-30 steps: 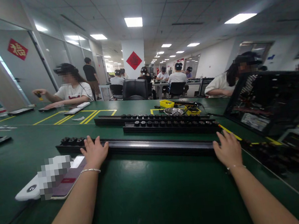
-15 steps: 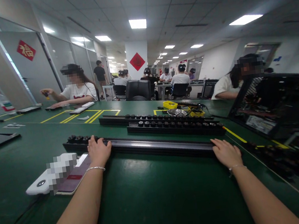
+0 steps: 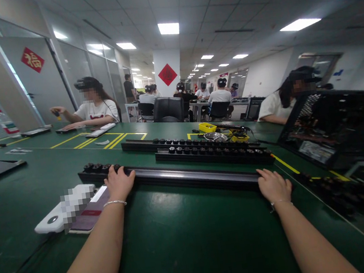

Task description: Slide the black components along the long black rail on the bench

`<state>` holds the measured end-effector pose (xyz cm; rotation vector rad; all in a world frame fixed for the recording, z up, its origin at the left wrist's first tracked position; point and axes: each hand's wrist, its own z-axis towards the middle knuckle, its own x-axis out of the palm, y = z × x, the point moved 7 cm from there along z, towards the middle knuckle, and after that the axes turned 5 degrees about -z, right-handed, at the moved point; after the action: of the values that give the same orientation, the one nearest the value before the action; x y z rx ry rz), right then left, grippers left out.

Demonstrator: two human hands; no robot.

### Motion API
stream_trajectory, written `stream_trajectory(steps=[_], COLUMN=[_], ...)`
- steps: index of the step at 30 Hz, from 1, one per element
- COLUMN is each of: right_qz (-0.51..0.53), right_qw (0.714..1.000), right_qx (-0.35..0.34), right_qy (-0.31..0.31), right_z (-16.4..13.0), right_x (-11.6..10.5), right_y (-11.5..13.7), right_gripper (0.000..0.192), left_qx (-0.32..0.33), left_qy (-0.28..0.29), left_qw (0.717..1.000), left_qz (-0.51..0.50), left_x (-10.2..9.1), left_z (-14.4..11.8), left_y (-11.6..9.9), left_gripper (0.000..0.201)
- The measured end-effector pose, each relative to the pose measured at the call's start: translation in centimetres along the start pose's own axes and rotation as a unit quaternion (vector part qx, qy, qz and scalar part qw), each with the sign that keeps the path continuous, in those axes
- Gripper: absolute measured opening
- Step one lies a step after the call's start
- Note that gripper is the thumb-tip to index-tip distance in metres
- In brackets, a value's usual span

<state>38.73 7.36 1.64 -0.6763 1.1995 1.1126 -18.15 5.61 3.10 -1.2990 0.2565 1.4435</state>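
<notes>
1 black rail (image 3: 190,175), left hand (image 3: 120,183) and right hand (image 3: 275,185) touching it, grip closure unclear

Shows a long rail (image 3: 194,177) on the table (image 3: 168,236), before two other rails (image 3: 205,159). Has a handheld device (image 3: 49,221) left, a computer case (image 3: 339,131) right.

On my green table (image 3: 170,250) I see a long black rail (image 3: 190,178), two studded rails (image 3: 215,159) beyond, a white device (image 3: 47,223) leftward, and, rightward, dark clutter (image 3: 347,195), probably small parts.
</notes>
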Motion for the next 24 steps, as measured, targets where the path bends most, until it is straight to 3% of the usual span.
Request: stream_trajectory(steps=[7,24], right_qz=[-0.018,-0.015], right_qw=[1.000,1.000], right_qx=[-0.002,-0.003], right_qy=[0.005,0.025], right_z=[-0.07,-0.22], right_x=[0.22,-0.23], right_y=[-0.14,0.21], right_gripper=[0.054,0.056], left_qx=[0.007,0.012], left_qy=[-0.013,-0.018], left_qw=[1.000,1.000], left_qz=[0.005,0.009], left_x=[0.42,0.05], left_z=[0.56,0.32], left_y=[0.43,-0.11], left_gripper=[0.065,0.050])
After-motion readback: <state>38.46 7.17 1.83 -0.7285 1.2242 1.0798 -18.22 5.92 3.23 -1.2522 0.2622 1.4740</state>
